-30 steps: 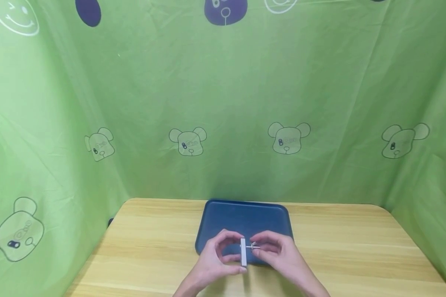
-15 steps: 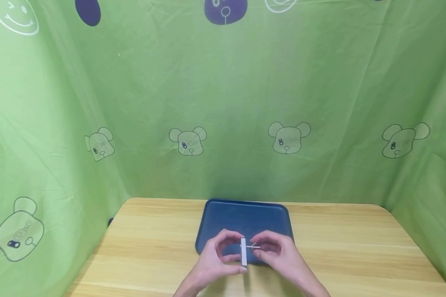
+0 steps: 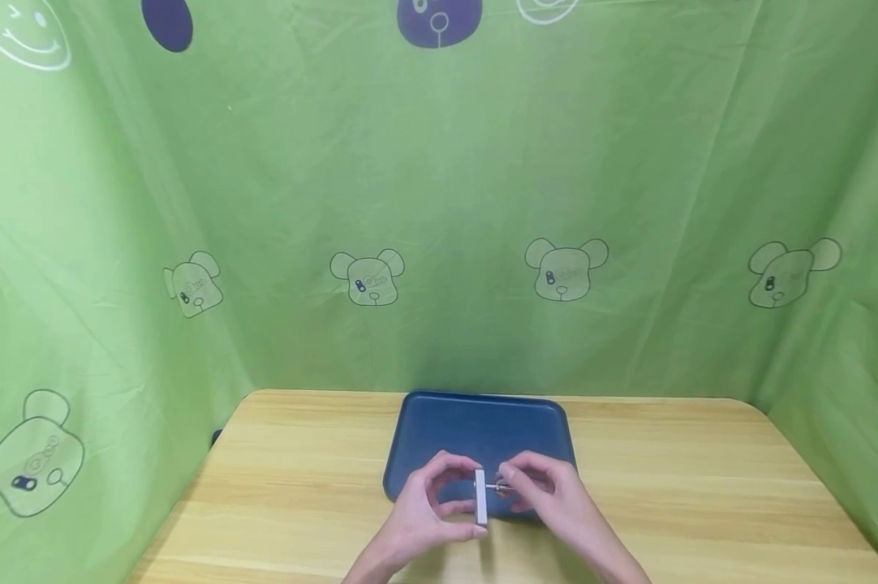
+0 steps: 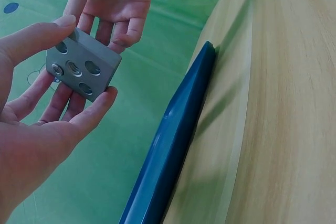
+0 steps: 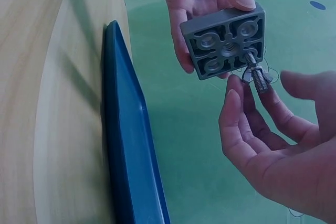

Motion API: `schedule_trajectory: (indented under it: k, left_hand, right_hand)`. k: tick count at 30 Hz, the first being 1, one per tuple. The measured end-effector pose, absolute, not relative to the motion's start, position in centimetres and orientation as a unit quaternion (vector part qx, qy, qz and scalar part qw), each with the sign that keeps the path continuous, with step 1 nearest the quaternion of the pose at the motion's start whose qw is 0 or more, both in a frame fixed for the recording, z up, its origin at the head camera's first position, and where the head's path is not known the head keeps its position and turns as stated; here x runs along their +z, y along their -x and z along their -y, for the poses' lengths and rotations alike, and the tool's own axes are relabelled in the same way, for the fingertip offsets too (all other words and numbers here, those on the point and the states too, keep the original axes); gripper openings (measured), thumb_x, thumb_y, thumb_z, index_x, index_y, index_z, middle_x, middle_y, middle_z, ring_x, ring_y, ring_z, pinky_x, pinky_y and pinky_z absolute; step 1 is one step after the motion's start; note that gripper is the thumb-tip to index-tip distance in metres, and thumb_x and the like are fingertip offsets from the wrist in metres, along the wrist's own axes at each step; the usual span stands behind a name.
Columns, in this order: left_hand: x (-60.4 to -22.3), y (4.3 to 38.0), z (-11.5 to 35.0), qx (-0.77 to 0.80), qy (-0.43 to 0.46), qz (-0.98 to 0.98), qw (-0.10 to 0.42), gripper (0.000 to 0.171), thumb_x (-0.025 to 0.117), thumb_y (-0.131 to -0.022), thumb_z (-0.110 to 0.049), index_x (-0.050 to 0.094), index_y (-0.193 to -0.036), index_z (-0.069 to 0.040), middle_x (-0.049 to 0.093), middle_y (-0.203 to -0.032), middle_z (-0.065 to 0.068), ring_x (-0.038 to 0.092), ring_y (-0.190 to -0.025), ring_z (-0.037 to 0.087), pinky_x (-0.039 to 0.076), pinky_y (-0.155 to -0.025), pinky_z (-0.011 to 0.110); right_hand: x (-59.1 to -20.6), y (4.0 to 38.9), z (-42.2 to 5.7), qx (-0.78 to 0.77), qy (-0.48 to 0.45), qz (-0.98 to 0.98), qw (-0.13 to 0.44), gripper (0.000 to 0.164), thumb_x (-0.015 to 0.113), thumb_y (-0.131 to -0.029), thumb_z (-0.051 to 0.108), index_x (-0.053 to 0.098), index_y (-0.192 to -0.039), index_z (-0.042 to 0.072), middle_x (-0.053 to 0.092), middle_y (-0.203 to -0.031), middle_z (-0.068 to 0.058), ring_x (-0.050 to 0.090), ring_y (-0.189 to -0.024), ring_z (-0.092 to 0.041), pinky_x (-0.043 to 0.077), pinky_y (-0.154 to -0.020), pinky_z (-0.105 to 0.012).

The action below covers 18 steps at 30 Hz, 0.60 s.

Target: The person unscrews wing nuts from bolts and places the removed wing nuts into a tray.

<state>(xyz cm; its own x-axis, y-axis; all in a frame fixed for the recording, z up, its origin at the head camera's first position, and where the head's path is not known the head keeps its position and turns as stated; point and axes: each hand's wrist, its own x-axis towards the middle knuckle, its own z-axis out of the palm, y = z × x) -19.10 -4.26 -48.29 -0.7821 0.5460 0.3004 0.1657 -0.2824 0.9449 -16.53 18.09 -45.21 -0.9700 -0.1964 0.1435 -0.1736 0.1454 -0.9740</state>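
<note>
Above the front edge of a blue tray (image 3: 483,418), my left hand (image 3: 423,511) grips a grey square block (image 3: 480,497) by its edges. Round holes show on the block's flat face (image 4: 85,69) in the left wrist view; the ribbed other face (image 5: 229,45) shows in the right wrist view. A threaded bolt (image 5: 260,83) sticks out of one corner hole, with a wing nut (image 5: 247,75) partway along it. My right hand (image 3: 559,495) has its fingers curled at the wing nut, touching it. Its thumb (image 5: 296,84) stands apart from the nut.
The tray lies on a wood-grain table (image 3: 300,470), near the table's back edge. A green patterned curtain (image 3: 454,178) encloses the back and both sides.
My right thumb and fingers have shifted around the wing nut, the thumb rising towards the index finger. The left hand and block keep nearly the same place. The head view has shifted slightly.
</note>
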Motion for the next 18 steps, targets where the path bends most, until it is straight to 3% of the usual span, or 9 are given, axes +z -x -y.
schedule_trajectory:
  k: [8, 18]
  left_hand:
    - [-48.27, 19.1, 4.27, 0.735, -0.305, -0.592, 0.127, 0.065, 0.083, -0.07, 0.014, 0.059, -0.129, 0.001, 0.048, -0.134, 0.023, 0.055, -0.127, 0.032, 0.057, -0.103, 0.05]
    - [-48.3, 19.11, 4.27, 0.734, -0.301, -0.595, 0.128, 0.065, 0.083, -0.07, 0.014, 0.057, -0.129, 0.004, 0.048, -0.134, 0.023, 0.052, -0.129, 0.041, 0.057, -0.104, 0.05]
  right_hand:
    - [-45.24, 16.67, -18.03, -0.654, 0.095, -0.75, 0.026, 0.029, 0.063, -0.103, 0.017, 0.066, -0.107, -0.011, 0.071, -0.098, -0.026, 0.074, -0.082, -0.023, 0.068, -0.075, -0.038]
    - [-45.34, 16.64, -18.26, -0.644, 0.134, -0.752, 0.033, 0.025, 0.064, -0.102, 0.016, 0.068, -0.108, -0.008, 0.071, -0.101, -0.023, 0.073, -0.085, -0.022, 0.068, -0.077, -0.039]
